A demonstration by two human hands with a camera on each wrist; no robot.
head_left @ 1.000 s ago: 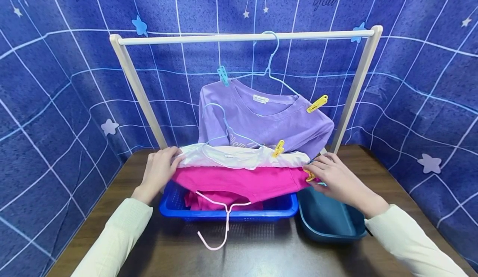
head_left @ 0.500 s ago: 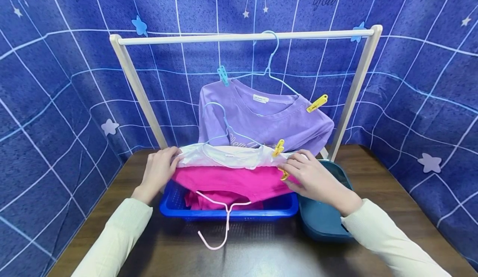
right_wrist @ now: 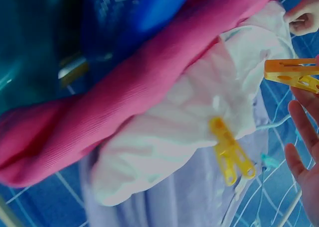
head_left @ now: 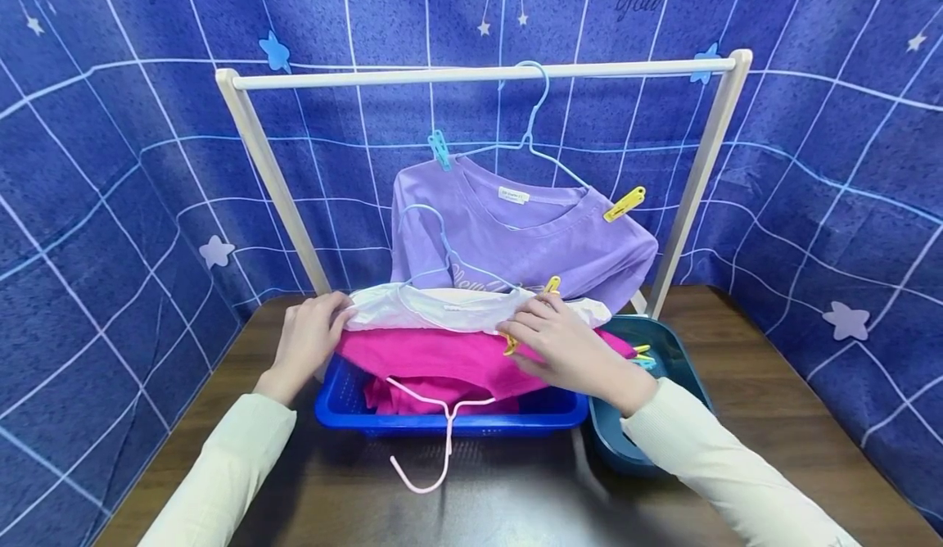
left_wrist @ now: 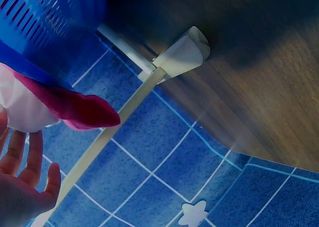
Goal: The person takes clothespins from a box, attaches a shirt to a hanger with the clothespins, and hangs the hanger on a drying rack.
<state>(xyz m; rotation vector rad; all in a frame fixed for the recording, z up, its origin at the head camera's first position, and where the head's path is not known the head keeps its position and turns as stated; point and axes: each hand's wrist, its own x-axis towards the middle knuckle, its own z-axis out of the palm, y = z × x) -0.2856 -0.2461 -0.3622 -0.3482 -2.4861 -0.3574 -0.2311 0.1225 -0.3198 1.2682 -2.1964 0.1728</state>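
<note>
My left hand (head_left: 308, 334) pinches the left shoulder of a white shirt (head_left: 383, 308) on a light blue hanger (head_left: 446, 240). Between the thumb and fingers of my right hand (head_left: 563, 342) is a yellow clothespin (right_wrist: 291, 70), held over the shirt's front near the collar. A second yellow clothespin (right_wrist: 229, 150) is clipped on the white shirt's right shoulder. Bright pink cloth (head_left: 435, 354) hangs along the front just below the white part. The blue laundry basket (head_left: 449, 422) beneath holds more pink cloth, and a pale pink hanger (head_left: 447, 432) sticks out over its front rim.
Behind, a purple shirt (head_left: 508, 228) hangs from the rack's white rail (head_left: 368, 78), with a blue clothespin (head_left: 439, 150) and a yellow one at its shoulders. A dark teal bin (head_left: 688, 375) with clothespins in it stands right of the basket on the wooden table (head_left: 781, 383).
My right hand has moved left along the shirt, from its right end to near the collar, carrying the yellow clothespin. My left hand has stayed almost in place at the shoulder.
</note>
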